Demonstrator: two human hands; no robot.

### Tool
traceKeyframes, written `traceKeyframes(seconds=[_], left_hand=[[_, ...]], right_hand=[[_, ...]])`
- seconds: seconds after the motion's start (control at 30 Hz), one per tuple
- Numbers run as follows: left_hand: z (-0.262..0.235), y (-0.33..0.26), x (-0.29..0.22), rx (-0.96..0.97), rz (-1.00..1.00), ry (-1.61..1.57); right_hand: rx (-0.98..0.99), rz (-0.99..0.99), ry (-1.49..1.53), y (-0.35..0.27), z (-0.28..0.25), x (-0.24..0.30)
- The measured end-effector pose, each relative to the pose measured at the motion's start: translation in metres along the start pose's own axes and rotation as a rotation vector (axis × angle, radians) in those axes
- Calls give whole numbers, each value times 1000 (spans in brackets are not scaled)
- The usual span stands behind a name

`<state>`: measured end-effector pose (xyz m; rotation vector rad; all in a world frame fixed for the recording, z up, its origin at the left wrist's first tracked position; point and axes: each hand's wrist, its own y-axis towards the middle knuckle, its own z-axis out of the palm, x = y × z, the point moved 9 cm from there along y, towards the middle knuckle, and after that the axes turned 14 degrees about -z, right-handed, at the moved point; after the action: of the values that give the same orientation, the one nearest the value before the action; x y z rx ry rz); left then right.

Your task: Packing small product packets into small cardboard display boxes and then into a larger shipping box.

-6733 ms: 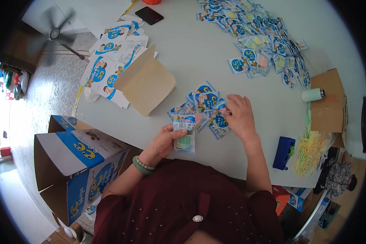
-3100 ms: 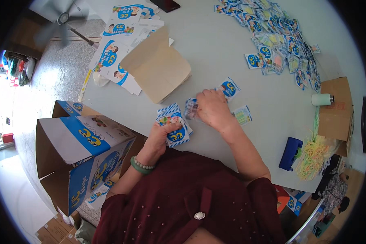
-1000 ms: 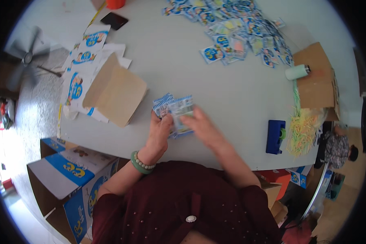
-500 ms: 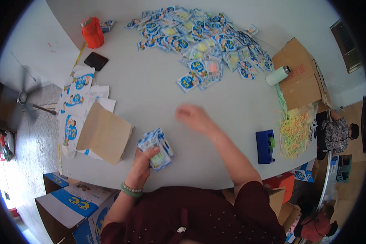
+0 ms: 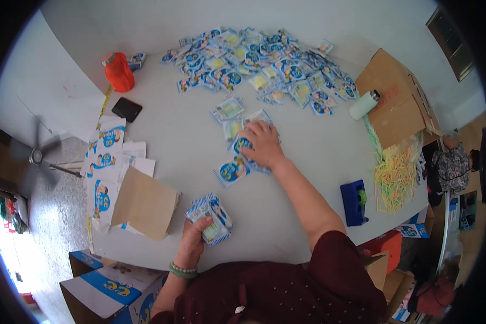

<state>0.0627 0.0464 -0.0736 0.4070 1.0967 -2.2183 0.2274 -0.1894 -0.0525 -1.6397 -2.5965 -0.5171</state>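
My left hand (image 5: 193,237) grips a stack of small blue-and-white packets (image 5: 211,218) near the front edge of the white table (image 5: 183,135). Farther out, my right hand (image 5: 260,143) is stretched over the table, its palm and fingers pressed flat on several loose packets (image 5: 233,170). One packet (image 5: 228,109) lies just beyond the fingers. A large scattered heap of the same packets (image 5: 259,65) spreads across the far part of the table.
A brown cardboard sheet (image 5: 144,203) lies on flat printed cartons (image 5: 107,162) at the left. A black phone (image 5: 126,109) and an orange jug (image 5: 119,72) sit far left. A blue tape dispenser (image 5: 354,202), yellow-green strips (image 5: 394,175), a white bottle (image 5: 364,105) and a cardboard box (image 5: 394,102) are at right. An open carton (image 5: 108,289) stands below the table.
My right hand has left the stack and reached out onto loose packets in the middle of the table. The left hand keeps holding the stack. The view has tilted up toward the far heap.
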Motion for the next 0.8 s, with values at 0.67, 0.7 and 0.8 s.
traceKeyframes(seconds=[0.67, 0.7, 0.8], left_hand=[[-16, -36, 30, -45, -102, 25], [-16, -36, 30, -29, -114, 24], [-18, -34, 29, -28, -140, -17]], right_hand=[[143, 390, 119, -147, -49, 55], [112, 384, 122, -143, -49, 52], [44, 449, 203, -136, -52, 45]])
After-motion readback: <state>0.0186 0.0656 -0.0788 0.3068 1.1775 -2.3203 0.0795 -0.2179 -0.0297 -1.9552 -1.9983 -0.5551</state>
